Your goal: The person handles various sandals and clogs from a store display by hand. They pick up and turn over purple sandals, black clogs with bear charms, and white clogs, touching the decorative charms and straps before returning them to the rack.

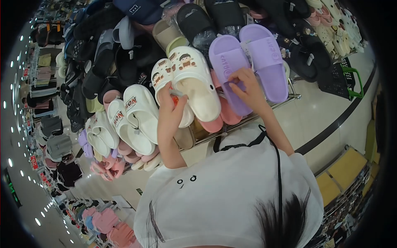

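Left hand (170, 106) is at a pair of white clogs (197, 84) bearing cartoon figures; its fingers and thumb lie over the opening of the left clog. A small orange patch (175, 100) shows between thumb and fingers; whether the grip is on the clog or on this item cannot be determined. Right hand (248, 91) is over the left shoe of a pair of purple slides (268, 58), index finger and thumb bent close together; contact cannot be confirmed. The two hands are well apart.

The white clogs lie beside the purple slides, atop the heaped footwear. Pink slippers (213, 125) show partly beneath both pairs. White lettered clogs (142, 107) lie left of the left hand; black slides (196, 21) lie beyond. A metal rail (295, 97) edges the display.
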`<action>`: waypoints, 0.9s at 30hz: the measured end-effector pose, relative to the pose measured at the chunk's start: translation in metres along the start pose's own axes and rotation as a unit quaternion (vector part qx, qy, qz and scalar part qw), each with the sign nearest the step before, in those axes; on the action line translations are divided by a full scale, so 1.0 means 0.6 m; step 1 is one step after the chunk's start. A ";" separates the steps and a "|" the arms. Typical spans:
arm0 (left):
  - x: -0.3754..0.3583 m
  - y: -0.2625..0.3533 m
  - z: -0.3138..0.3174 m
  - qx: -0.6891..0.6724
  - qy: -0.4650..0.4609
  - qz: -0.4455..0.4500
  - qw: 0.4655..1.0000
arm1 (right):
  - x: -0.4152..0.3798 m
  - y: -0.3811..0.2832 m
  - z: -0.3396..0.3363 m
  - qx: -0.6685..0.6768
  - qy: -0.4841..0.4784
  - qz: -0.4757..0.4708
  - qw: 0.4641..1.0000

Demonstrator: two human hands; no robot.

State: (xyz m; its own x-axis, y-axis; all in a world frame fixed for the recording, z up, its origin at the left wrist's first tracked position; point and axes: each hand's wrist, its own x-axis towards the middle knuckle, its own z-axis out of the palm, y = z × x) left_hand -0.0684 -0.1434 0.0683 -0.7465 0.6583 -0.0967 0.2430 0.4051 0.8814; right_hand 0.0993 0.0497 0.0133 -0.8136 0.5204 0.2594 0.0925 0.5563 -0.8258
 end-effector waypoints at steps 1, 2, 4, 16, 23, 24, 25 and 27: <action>-0.003 0.028 -0.003 0.140 -0.030 0.074 0.987 | 0.000 -0.001 -0.014 0.002 0.000 -0.004 1.000; -0.006 0.050 0.001 0.141 -0.025 0.075 0.987 | -0.002 -0.005 -0.030 0.092 -0.048 0.028 0.994; -0.012 0.097 0.019 0.104 -0.125 0.015 0.987 | -0.004 -0.012 -0.078 0.181 -0.101 0.056 0.977; 0.111 0.198 0.398 0.103 -0.034 0.261 0.959 | -0.023 0.201 -0.414 -0.016 0.223 0.146 0.964; 0.209 0.203 0.491 0.279 0.111 0.194 0.934 | 0.039 0.264 -0.469 0.030 0.195 0.124 0.973; 0.224 0.206 0.498 0.279 0.110 0.193 0.934 | 0.060 0.274 -0.472 0.029 0.193 0.125 0.973; 0.235 0.206 0.503 0.274 0.119 0.204 0.932 | 0.081 0.277 -0.468 0.037 0.185 0.108 0.976; 0.255 0.215 0.508 0.266 0.135 0.240 0.924 | 0.123 0.292 -0.455 0.050 0.173 0.091 0.979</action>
State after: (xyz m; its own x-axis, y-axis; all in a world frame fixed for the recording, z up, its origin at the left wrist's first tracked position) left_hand 0.0377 0.2028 0.0262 -0.5835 0.6904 0.4277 0.8025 0.4095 0.4339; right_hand 0.2122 0.3626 0.0246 -0.5439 0.8031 0.2433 0.1469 0.3766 -0.9146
